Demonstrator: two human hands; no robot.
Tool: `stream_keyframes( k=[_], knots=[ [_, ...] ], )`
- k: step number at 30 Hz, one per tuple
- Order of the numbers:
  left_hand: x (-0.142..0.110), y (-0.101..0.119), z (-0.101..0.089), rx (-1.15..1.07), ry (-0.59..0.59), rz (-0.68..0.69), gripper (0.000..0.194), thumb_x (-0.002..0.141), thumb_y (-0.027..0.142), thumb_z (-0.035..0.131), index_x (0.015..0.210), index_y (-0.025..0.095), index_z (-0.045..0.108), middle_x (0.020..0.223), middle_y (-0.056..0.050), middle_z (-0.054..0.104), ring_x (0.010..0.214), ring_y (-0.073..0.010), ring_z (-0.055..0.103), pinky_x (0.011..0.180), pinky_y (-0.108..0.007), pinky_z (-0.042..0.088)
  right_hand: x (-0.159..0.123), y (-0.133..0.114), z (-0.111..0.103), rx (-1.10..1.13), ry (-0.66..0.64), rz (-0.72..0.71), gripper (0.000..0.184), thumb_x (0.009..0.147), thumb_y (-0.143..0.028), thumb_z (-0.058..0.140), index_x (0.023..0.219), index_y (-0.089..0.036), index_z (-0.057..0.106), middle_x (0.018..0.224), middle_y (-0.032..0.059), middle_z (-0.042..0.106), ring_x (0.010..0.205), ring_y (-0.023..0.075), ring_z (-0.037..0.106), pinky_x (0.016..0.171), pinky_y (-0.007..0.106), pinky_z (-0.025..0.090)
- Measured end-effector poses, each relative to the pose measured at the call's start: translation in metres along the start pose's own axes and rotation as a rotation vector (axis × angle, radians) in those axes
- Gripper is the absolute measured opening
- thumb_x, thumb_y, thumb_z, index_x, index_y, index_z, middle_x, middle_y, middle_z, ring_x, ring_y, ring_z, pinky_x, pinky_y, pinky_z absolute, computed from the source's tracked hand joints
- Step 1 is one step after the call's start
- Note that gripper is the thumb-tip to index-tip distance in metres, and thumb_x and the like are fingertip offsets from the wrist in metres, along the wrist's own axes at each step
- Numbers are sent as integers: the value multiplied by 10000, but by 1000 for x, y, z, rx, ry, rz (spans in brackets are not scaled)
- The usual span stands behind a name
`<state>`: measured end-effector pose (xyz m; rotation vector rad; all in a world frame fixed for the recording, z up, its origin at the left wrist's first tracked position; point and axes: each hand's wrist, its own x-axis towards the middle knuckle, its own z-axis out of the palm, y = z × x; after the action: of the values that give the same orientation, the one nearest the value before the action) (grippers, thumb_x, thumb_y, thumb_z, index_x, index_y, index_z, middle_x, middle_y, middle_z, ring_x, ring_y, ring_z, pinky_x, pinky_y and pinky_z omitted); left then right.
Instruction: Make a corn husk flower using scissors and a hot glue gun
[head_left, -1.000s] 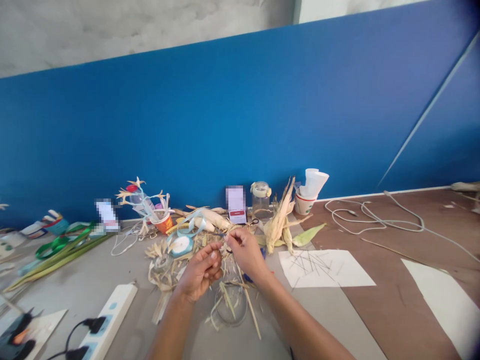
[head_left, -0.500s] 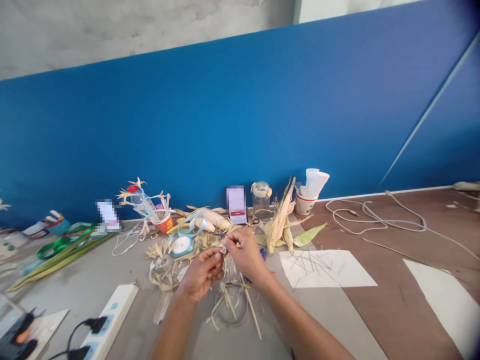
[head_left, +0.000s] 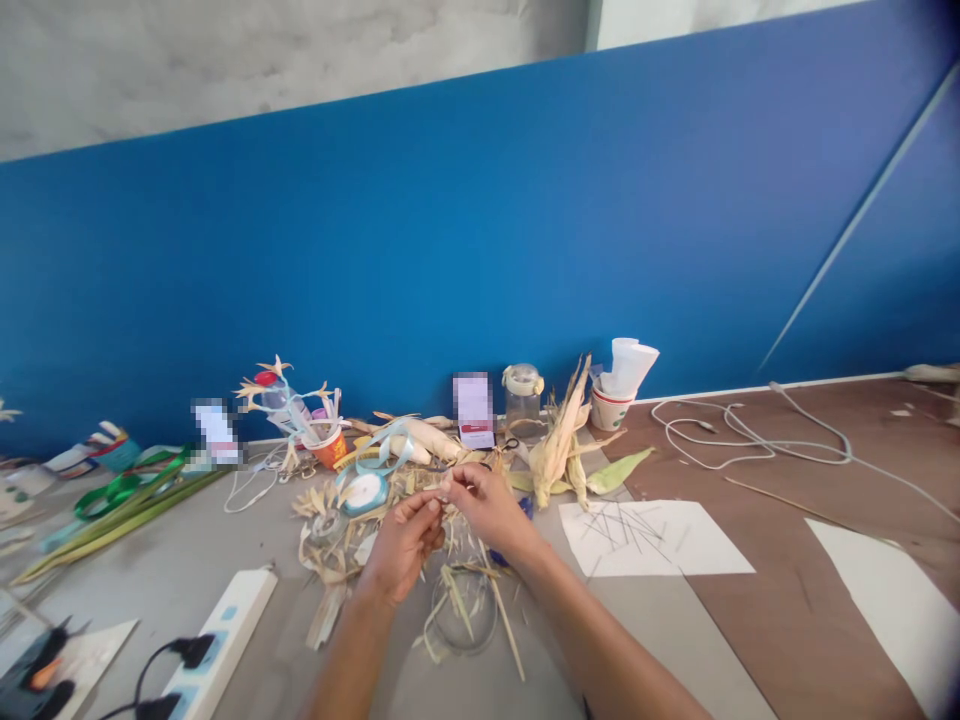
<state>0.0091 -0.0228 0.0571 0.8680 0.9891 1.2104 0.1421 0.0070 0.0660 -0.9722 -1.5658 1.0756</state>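
Observation:
My left hand (head_left: 409,540) and my right hand (head_left: 487,505) meet at their fingertips above the middle of the table, both closed in a pinch. Between them is a small pale piece (head_left: 444,493), mostly covered by the fingers; its kind is too small to make out. Dried corn husk scraps (head_left: 330,560) lie under and around the hands. A roll of light blue ribbon (head_left: 364,493) sits just beyond my left hand. Below the hands, a clear round dish (head_left: 465,612) has husk strips across it.
A bundle of corn husks (head_left: 559,450), a lidded jar (head_left: 523,400) and a propped phone (head_left: 473,412) stand at the back. Thin wires lie on white paper (head_left: 652,540) at right. A power strip (head_left: 225,640) with plugs and long green leaves (head_left: 120,520) are on the left.
My fingertips have drawn slightly closer together, and the pale piece between them shows less. Everything else on the table stays where it was.

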Motion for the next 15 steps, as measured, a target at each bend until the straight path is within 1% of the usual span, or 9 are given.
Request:
stream_keyframes(
  k=[2,3,5,6,8,10,13,15],
  knots=[
    [0,1,-1,11,28,7,324,601,391,733,768,138,617,417,107,292,380,-23,201,421,-190,221,-2,-4,-2,4,-122,-64,75,727,-212,535,734,-184,604,779,9,601,772,166,523,712,262,390],
    [0,2,-2,14,42,3,332,596,397,732,774,141,617,414,108,290,380,-23,205,422,-189,226,-3,-5,-2,25,-189,-68,88,713,-179,532,751,-186,611,799,8,609,783,167,527,714,260,391],
    [-1,4,-3,16,57,0,345,587,396,735,787,142,616,419,106,311,381,-21,215,425,-186,240,-4,-5,-3,77,-302,-36,134,691,-138,522,767,-187,621,784,0,616,749,157,532,678,247,392],
    [-1,5,-4,18,53,-1,345,585,390,737,788,140,615,428,102,329,382,-19,219,425,-185,244,-4,-3,-2,94,-320,-6,132,688,-136,519,751,-186,623,744,-7,612,707,147,527,646,237,386],
    [-2,8,-7,14,24,-7,322,591,366,738,779,138,609,443,97,350,384,-14,220,426,-182,247,-2,1,-3,101,-267,59,93,694,-176,527,671,-179,617,625,-23,569,598,123,485,574,224,353],
    [-3,10,-11,2,-28,-31,281,610,343,732,748,137,600,446,96,347,385,-12,214,427,-181,245,1,6,-5,142,-142,130,143,704,-249,534,599,-174,596,516,-40,489,502,102,412,516,223,307],
    [-3,12,-17,-7,-104,-79,246,638,332,720,688,132,586,442,92,339,384,-11,201,424,-183,229,7,9,-12,328,82,209,168,687,-320,553,619,-170,590,465,-59,414,451,89,343,479,225,266],
    [-2,11,-19,1,-114,-90,251,637,336,722,684,129,588,446,88,350,383,-11,195,419,-186,212,10,10,-18,423,194,210,193,697,-351,546,651,-169,590,462,-64,392,449,88,335,480,225,266]
  ],
)
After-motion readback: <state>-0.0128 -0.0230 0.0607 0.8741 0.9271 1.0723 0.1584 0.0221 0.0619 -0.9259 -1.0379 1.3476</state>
